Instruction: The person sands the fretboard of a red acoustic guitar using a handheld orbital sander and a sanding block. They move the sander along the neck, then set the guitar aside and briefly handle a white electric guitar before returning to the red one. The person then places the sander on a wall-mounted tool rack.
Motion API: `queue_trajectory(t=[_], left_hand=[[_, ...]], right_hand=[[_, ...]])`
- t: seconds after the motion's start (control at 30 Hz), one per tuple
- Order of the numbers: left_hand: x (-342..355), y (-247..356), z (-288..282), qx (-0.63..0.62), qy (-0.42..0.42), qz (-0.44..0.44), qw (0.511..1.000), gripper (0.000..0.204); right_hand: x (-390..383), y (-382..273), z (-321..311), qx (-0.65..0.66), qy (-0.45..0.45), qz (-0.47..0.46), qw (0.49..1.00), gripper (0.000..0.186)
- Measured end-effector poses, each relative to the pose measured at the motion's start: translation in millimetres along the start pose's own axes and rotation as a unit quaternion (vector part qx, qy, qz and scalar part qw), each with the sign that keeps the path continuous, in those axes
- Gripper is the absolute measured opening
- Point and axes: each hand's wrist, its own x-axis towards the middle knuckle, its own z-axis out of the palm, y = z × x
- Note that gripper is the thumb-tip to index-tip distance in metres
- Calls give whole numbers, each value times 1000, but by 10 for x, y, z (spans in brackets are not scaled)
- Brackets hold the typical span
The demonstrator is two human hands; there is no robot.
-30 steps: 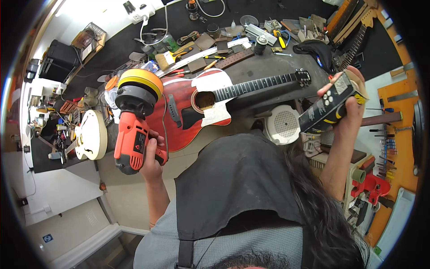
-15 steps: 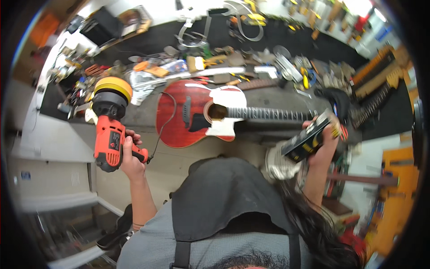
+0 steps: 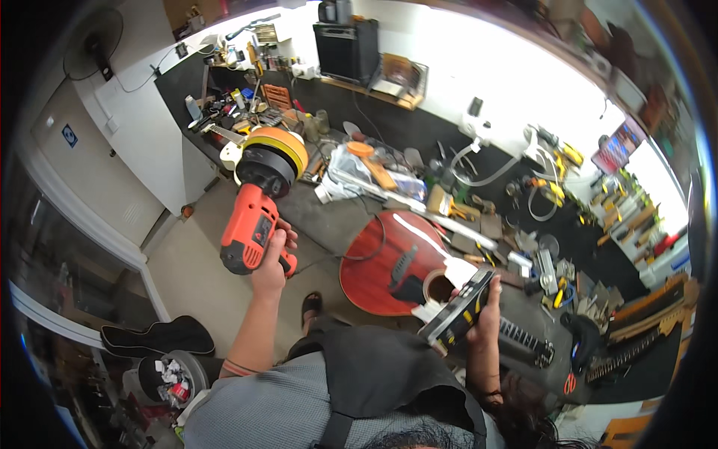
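Red polisher clasped in left grip; right grip clutches black box, partly hiding the guitar.

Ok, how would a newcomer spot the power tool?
From the red guitar at the dark bench, look left to the left hand. It grips the power tool, red with a black collar; unlike the dark box in the right hand, it has a round orange-topped pad.

The black box hides part of the red guitar.

Cord over guitar, apparent room above floor
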Motion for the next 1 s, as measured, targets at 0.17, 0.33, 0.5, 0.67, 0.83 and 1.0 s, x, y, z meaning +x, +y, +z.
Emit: queue_trajectory(t=[0.17,0.33,0.5,0.67,0.83,1.0], left_hand=[[966,-613,-785,-28,-31,-61,997,14],[2033,-1144,-1390,-114,-38,-158,980,16],[2613,-1575,-2108,-122,-97,-244,957,18],[2821,-1810,-2513,-136,-94,-271,948,19],[2932,-1774,-2612,-141,-137,-321,926,20],[3100,-1811,-2952,-129,-199,-325,915,29]], right_hand=[[567,850,873,-94,-25,60,993,56],[1113,1382,2574,-205,-128,2,970,60],[1357,1305,5093,-373,-239,-154,883,57],[1660,1199,7315,-466,-195,-368,781,48],[2188,611,8474,-386,-304,-648,582,55],[2838,416,9089,-286,-92,-804,513,56]])
